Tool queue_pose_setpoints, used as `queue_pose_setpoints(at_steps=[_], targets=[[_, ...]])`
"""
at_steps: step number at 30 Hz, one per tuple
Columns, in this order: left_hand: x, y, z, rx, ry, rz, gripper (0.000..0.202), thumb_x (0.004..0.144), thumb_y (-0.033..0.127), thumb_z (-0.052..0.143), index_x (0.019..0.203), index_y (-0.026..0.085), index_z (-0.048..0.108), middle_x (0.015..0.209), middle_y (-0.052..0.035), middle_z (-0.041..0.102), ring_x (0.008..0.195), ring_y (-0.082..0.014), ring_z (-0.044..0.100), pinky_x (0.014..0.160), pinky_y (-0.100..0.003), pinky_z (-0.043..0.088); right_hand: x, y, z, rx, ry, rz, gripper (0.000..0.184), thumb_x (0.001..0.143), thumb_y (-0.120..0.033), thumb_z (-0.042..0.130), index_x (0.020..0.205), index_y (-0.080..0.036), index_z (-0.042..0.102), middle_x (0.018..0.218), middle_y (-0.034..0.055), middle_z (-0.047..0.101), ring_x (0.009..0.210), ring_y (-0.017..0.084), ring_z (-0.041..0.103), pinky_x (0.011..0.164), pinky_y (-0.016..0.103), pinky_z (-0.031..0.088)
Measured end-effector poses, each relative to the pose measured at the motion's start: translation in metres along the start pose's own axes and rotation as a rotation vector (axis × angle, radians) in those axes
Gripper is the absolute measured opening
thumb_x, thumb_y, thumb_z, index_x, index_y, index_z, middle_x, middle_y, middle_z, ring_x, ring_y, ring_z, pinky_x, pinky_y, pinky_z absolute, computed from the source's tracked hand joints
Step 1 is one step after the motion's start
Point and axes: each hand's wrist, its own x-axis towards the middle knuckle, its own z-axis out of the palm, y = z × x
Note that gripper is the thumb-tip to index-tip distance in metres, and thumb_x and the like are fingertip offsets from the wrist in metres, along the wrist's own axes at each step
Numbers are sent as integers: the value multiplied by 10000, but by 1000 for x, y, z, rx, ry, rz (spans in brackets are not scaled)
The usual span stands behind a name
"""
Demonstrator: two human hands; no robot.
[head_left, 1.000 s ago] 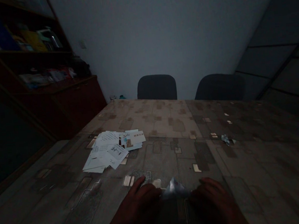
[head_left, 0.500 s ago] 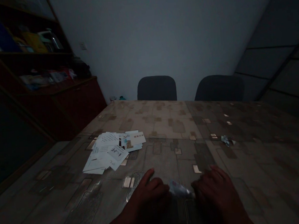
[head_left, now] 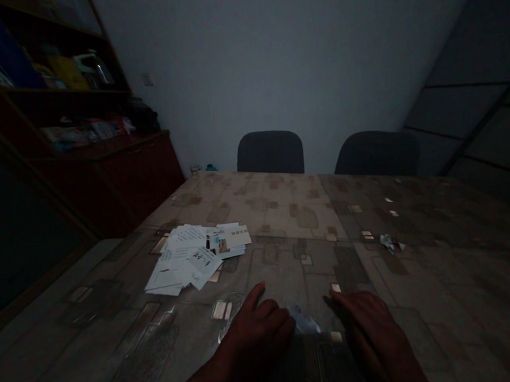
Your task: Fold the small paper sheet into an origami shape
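My left hand (head_left: 263, 328) is low in the middle, its fingers curled and its thumb stretched out. It is closed on a small whitish, shiny piece of plastic wrapping (head_left: 304, 319) with a faint reddish mark, which sticks out to the right of the fingers. My right hand (head_left: 374, 329) is just to the right, apart from the wrapping, with fingers stretched out and nothing visible in it. Its palm side is in deep shadow. Further up on the left lies a spread pile of white printed cards (head_left: 181, 258).
A patterned cloth covers the table (head_left: 277, 201). A crumpled scrap (head_left: 391, 242) lies on its right side. Two dark chairs, one chair (head_left: 269, 151) and another chair (head_left: 375, 152), stand at the far edge. A wooden cabinet (head_left: 143, 170) with loaded shelves is at the left.
My right hand has come away from the wrapping and its fingers have straightened. My left hand still holds the wrapping. The view has shifted slightly.
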Motion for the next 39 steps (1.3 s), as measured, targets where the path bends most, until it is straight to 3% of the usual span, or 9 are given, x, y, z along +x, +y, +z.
queue_pose_setpoints(at_steps=[6,12,15,17,21,28,34,36,39], targets=[[4,-4,-2,-10,23,-6,145,883,62,533,843,198,563,712,31,655,690,-155,595,1034,-514,360,16,-3,-15,185,81,324,301,971,-237,407,1207,-260,593,1030,44,708,915,188,684,750,297,558],[5,-1,-3,1,39,-21,212,834,7,488,733,186,538,638,35,601,624,-134,565,1051,-480,377,23,-3,-24,318,132,521,287,963,-346,451,1167,-240,623,945,51,752,847,208,723,671,282,580],[5,-1,-5,-44,101,-64,250,809,-7,439,697,190,544,600,32,580,570,-124,548,1009,-438,428,29,-6,-23,296,119,460,257,965,-332,448,1092,-238,651,944,64,746,836,220,716,663,303,565],[6,-1,-7,-94,150,-87,251,821,22,433,700,199,564,585,32,579,551,-123,548,969,-419,459,34,-12,-18,250,66,309,231,958,-300,459,1043,-243,666,975,72,724,879,228,689,720,337,543],[11,2,-12,-206,178,-165,245,846,84,440,691,205,586,574,27,602,562,-128,579,887,-381,493,43,-25,-3,130,-99,14,110,898,-227,561,932,-241,665,836,32,698,804,198,640,762,351,451],[15,6,-22,-298,214,-211,330,914,135,393,657,186,594,533,14,586,516,-128,541,680,-288,484,56,-42,11,87,-77,-5,139,865,-171,542,747,-213,604,711,-2,627,728,177,551,784,351,334],[15,6,-25,-380,239,-225,342,926,188,451,618,176,599,551,-3,591,525,-129,536,579,-242,421,59,-46,17,140,81,36,204,828,-131,473,649,-197,544,627,-3,568,654,163,500,724,331,330],[14,4,-27,-472,192,-290,253,875,167,508,654,174,631,587,-3,626,553,-131,565,586,-236,410,58,-40,15,171,49,57,178,797,-117,487,653,-198,551,629,-6,574,653,162,513,715,327,345],[14,1,-32,-625,17,-486,157,798,144,573,675,167,668,619,2,662,569,-130,590,560,-217,381,59,-30,9,204,-107,122,162,747,-68,514,676,-203,568,665,-12,610,671,159,558,677,296,380]])
